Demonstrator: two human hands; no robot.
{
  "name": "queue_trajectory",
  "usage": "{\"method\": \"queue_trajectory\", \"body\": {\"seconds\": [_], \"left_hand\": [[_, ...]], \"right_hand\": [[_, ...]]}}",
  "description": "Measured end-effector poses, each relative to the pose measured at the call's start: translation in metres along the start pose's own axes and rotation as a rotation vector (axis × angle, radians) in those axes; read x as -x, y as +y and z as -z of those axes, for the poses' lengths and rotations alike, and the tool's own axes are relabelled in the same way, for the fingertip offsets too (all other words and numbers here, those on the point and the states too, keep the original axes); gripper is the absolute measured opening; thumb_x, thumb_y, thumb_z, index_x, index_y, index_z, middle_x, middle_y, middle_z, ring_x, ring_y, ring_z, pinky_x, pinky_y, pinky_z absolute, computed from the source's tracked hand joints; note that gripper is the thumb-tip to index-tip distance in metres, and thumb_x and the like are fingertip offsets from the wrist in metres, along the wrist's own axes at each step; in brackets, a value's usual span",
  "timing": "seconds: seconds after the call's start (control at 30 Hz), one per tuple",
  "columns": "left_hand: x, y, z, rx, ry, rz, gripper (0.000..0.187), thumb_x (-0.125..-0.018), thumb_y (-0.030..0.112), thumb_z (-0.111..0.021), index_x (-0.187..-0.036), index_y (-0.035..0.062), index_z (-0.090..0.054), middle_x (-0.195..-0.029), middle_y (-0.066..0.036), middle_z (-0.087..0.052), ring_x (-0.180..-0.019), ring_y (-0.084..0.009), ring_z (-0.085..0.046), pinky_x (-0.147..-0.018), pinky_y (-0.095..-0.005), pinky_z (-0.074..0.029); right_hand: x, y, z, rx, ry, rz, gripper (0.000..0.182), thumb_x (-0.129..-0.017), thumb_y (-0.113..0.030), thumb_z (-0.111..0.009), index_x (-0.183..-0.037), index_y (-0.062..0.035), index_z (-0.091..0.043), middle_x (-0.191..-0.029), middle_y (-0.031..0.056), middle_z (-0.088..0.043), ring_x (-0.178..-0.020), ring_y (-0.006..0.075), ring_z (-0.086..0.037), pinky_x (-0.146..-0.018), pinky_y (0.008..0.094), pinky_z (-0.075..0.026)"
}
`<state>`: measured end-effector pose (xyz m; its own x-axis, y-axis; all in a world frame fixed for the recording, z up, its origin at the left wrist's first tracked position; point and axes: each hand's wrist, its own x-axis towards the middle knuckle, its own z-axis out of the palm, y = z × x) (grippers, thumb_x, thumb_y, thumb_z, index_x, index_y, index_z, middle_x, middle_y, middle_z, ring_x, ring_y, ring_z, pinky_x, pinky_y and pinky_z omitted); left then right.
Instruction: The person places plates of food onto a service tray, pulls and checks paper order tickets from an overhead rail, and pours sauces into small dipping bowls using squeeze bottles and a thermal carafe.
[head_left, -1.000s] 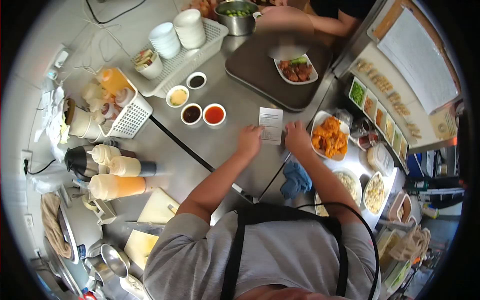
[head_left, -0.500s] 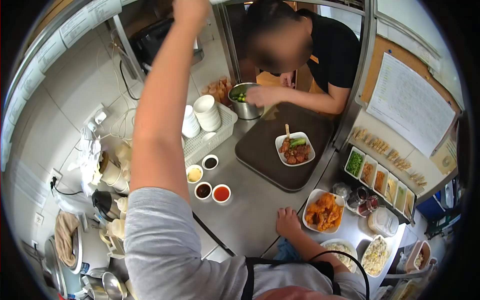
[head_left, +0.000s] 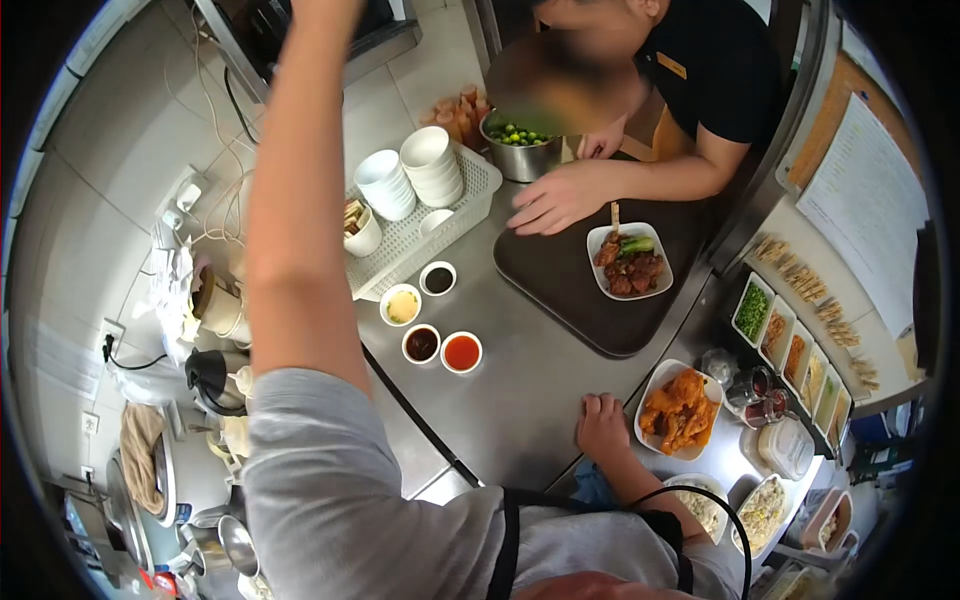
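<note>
- Stainless-steel counter (head_left: 520,390) carries everything. The person's left arm (head_left: 290,200) is raised high over its left half, and the left hand is out of frame at the top, so I cannot tell whether it is open or holds anything. Anything dropped from up there would likely land among the dishes below.
- Dark brown plastic tray (head_left: 560,290) lies at the far right of the counter, with a co-worker's hand (head_left: 560,197) spread flat on it. A reach across could collide with that hand.
- White perforated plastic basket (head_left: 470,200) with stacked white bowls (head_left: 432,165) sits just right of the raised arm. An elbow swinging down could topple the stacks.
- White oblong plate (head_left: 662,372) of orange fried pieces (head_left: 680,410) stands near the counter's right edge, just beside the right hand. A careless nudge could push it into the condiment jars beyond.
- Right hand (head_left: 603,425) rests palm-down on the counter with its fingers loosely spread, holding nothing. It seems to brace the body, and it could skid if the steel is greasy.
- Small round white cups, one of red sauce (head_left: 461,352) and one of dark sauce (head_left: 421,343), sit below the raised arm. A sleeve brushing them would probably spill them.
</note>
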<state>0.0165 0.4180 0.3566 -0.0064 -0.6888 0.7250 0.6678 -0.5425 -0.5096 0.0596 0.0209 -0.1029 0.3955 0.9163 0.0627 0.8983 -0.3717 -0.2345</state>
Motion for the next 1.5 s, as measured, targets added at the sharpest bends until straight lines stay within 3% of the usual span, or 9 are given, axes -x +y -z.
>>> {"method": "queue_trajectory", "body": {"seconds": [0.2, 0.3, 0.5, 0.93, 1.03, 1.1, 1.17, 1.27, 1.5], "left_hand": [[0.214, 0.097, 0.148, 0.345, -1.202, 1.072, 0.023, -0.078, 0.018, -0.047, -0.069, -0.0022, -0.055, -0.076, -0.024, -0.056, -0.073, -0.0352, -0.055, -0.062, -0.0423, -0.043], [0.342, 0.094, 0.171, 0.256, -1.918, 0.900, 0.027, -0.077, 0.020, -0.045, -0.091, 0.0028, -0.060, -0.087, -0.021, -0.058, -0.085, -0.0338, -0.055, -0.077, -0.0386, -0.042], [0.405, 0.112, 0.175, 0.370, -2.283, 0.617, 0.026, -0.073, 0.021, -0.048, -0.085, 0.0008, -0.061, -0.094, -0.017, -0.058, -0.090, -0.0280, -0.055, -0.084, -0.0383, -0.038], [0.494, 0.088, 0.161, 0.232, -2.063, -0.573, 0.033, -0.065, 0.041, -0.061, -0.082, 0.0132, -0.063, -0.086, -0.006, -0.062, -0.085, -0.0213, -0.057, -0.089, -0.0414, -0.030], [0.440, 0.072, 0.158, 0.131, -2.215, -0.442, 0.039, -0.069, 0.032, -0.058, -0.095, 0.0032, -0.053, -0.096, -0.017, -0.056, -0.090, -0.0311, -0.054, -0.081, -0.0491, -0.037], [0.384, 0.070, 0.175, 0.296, -1.639, 1.302, 0.039, -0.070, 0.008, -0.039, -0.105, -0.0048, -0.029, -0.099, -0.028, -0.046, -0.085, -0.0386, -0.052, -0.055, -0.0434, -0.048], [0.422, 0.042, 0.171, 0.157, -1.486, 1.126, 0.045, -0.070, 0.010, -0.041, -0.112, -0.0021, -0.030, -0.097, -0.025, -0.048, -0.075, -0.0348, -0.055, -0.052, -0.0370, -0.049], [0.274, 0.057, 0.199, 0.445, -1.282, 1.627, 0.044, -0.072, 0.011, -0.041, -0.113, 0.0007, -0.031, -0.096, -0.021, -0.049, -0.076, -0.0274, -0.055, -0.049, -0.0326, -0.047], [0.136, 0.115, 0.297, 0.501, -1.498, 1.690, 0.053, -0.071, 0.010, -0.037, -0.124, 0.0100, -0.029, -0.105, -0.011, -0.048, -0.067, -0.0173, -0.053, -0.044, -0.0228, -0.040]], "right_hand": [[-0.002, -0.003, 0.006, -0.038, -0.037, -0.013, 0.031, -0.072, -0.017, -0.052, -0.099, -0.0056, -0.043, -0.092, 0.0140, -0.044, -0.084, 0.0306, -0.046, -0.070, 0.0395, -0.043], [-0.003, -0.009, 0.009, -0.052, -0.054, -0.065, 0.031, -0.071, -0.018, -0.052, -0.098, -0.0058, -0.043, -0.094, 0.0140, -0.044, -0.085, 0.0309, -0.046, -0.072, 0.0401, -0.043], [-0.004, -0.014, 0.013, -0.068, -0.065, -0.105, 0.031, -0.070, -0.016, -0.051, -0.099, -0.0054, -0.046, -0.095, 0.0137, -0.045, -0.088, 0.0313, -0.045, -0.074, 0.0404, -0.042], [-0.001, -0.013, 0.000, -0.013, -0.068, -0.146, 0.036, -0.073, -0.011, -0.045, -0.108, -0.0079, -0.046, -0.094, 0.0141, -0.049, -0.087, 0.0306, -0.049, -0.075, 0.0387, -0.043], [-0.001, -0.011, 0.011, -0.104, -0.227, -0.193, 0.036, -0.074, -0.012, -0.045, -0.109, -0.0073, -0.045, -0.096, 0.0150, -0.050, -0.091, 0.0311, -0.050, -0.076, 0.0377, -0.043], [0.002, -0.009, 0.043, -0.177, -0.408, -0.214, 0.035, -0.074, -0.013, -0.046, -0.108, -0.0092, -0.046, -0.098, 0.0144, -0.051, -0.092, 0.0294, -0.052, -0.076, 0.0369, -0.044], [0.020, -0.003, 0.099, -0.202, -0.289, -0.311, 0.032, -0.074, -0.016, -0.047, -0.105, -0.0123, -0.050, -0.098, 0.0120, -0.054, -0.090, 0.0271, -0.054, -0.075, 0.0362, -0.044], [0.050, 0.046, 0.175, -0.247, -0.026, -0.450, 0.025, -0.073, -0.021, -0.052, -0.097, -0.0172, -0.057, -0.094, 0.0074, -0.057, -0.085, 0.0240, -0.056, -0.074, 0.0353, -0.045], [0.174, 0.328, 0.244, -0.077, 0.591, -0.854, 0.021, -0.074, -0.024, -0.049, -0.084, -0.0118, -0.063, -0.080, 0.0132, -0.061, -0.075, 0.0270, -0.059, -0.068, 0.0354, -0.046]]}}
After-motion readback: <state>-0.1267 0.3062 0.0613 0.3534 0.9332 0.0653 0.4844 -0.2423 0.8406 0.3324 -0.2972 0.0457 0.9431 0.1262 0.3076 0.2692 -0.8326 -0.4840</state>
